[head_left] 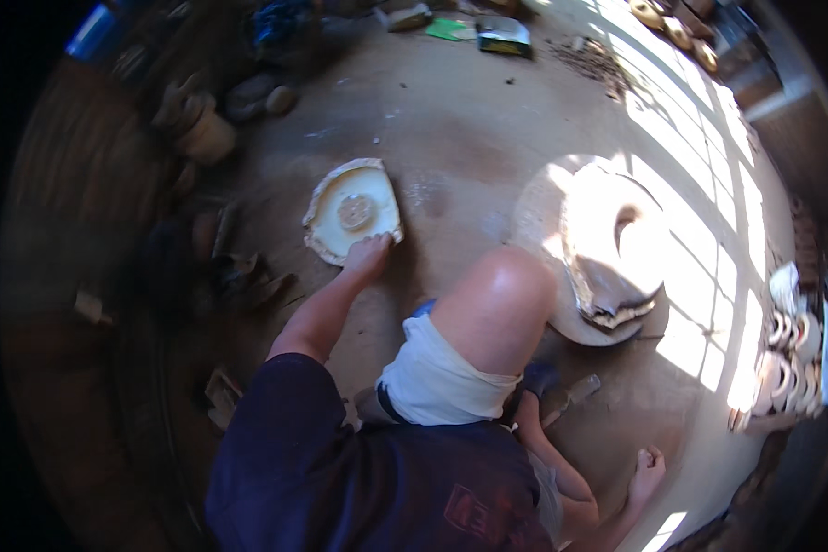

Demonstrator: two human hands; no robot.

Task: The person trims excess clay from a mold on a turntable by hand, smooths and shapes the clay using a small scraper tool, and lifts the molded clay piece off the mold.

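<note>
My left hand (368, 258) is closed on the near rim of a cream, shallow plaster mould piece (338, 216). This piece has a rough, uneven edge and a round raised knob in its middle. It looks tilted up from the floor, though I cannot tell whether it touches it. Off to the lower right, my right hand (648, 471) is held out with loosely curled fingers and nothing visible in it. Beyond my bent knee, a larger pale mould piece (603, 248) with a hollow and a jagged near edge lies on a round board (534, 216), partly washed out by sunlight.
Clay-coloured pots (202, 133) stand at the far left in shadow. Several ring-shaped pieces (787, 377) are stacked at the right. A small box (503, 37) and a green sheet (445, 29) lie at the back. A bottle-like object (581, 388) lies near my foot.
</note>
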